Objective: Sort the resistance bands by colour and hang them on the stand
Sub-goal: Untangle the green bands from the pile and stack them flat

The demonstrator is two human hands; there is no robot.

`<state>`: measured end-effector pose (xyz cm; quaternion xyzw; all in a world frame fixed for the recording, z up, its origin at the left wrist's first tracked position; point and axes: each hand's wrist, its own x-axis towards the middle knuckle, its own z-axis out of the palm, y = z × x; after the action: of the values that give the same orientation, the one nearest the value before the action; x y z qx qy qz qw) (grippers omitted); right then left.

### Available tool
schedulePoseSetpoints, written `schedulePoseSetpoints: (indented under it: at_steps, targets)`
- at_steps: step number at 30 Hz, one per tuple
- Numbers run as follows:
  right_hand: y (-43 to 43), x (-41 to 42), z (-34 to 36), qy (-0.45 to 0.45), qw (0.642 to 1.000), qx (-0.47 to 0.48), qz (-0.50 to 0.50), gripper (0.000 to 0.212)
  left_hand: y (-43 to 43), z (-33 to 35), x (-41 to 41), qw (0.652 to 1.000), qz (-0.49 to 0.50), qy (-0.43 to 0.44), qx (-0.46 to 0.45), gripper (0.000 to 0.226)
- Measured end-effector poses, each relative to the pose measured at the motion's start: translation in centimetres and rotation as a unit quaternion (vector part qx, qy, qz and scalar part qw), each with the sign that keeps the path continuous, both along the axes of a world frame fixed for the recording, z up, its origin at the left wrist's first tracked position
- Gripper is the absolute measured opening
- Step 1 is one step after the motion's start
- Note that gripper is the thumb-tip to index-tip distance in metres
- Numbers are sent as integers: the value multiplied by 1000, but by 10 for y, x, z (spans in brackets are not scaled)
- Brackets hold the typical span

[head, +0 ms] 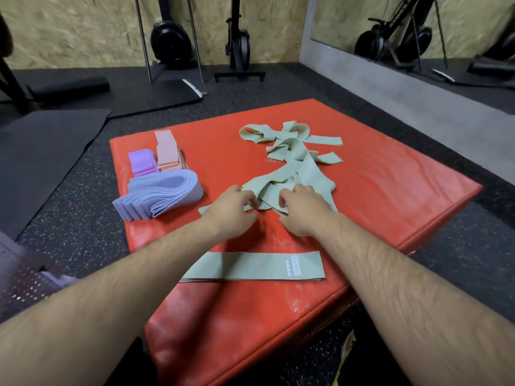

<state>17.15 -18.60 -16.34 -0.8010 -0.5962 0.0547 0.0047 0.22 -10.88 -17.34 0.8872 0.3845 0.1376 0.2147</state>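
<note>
Flat bands (250, 266) before green tangle (295, 160), lilac stack (164, 196) left.

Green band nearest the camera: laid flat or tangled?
Laid flat. The near green band lies straight along the front edge of the red pad, label up, apart from the tangled green pile farther back.

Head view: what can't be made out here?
All head view.
Print on the white label of the flat sage-green fabric band: too small to read.
Count in the tangled pile of sage-green fabric bands: hidden by overlaps. Its near end is covered by the left hand and right hand gripping it.
No hanging stand identifiable.
</note>
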Motion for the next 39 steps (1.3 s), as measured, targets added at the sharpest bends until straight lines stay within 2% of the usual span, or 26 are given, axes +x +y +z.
schedulePoseSetpoints:
  at_steps: [4,8,12,16,19,23,26,30,36,39]
  targets:
    - [5,8,1,55,998,19,-14,25,6,3,11,1000,-5,-10,-12,20]
    - [7,10,17,138,983,112,-34,25,10,14,13,999,12,-38,-18,21]
    - [6,9,37,238,944,228,-25,14,11,25,9,995,31,-89,-23,26]
    - [1,2,55,245,906,344,22,9,3,36,4,982,28,-180,-48,41]
    - [-3,-5,64,261,882,389,49,7,-7,47,2,967,-8,-242,-78,45]
    - [-6,-10,68,260,879,393,71,4,-22,56,6,937,-53,-303,-165,38]
    - [-6,-9,67,269,886,371,70,4,-23,54,9,949,-34,-293,-115,22]
    - [-10,-4,67,275,909,306,63,14,-16,64,1,956,9,-270,-115,7]
    - [-16,6,68,280,926,247,54,27,0,75,-27,959,14,-231,-160,10]
    - [-18,13,66,293,933,207,30,29,0,80,-36,950,26,-249,-187,12]
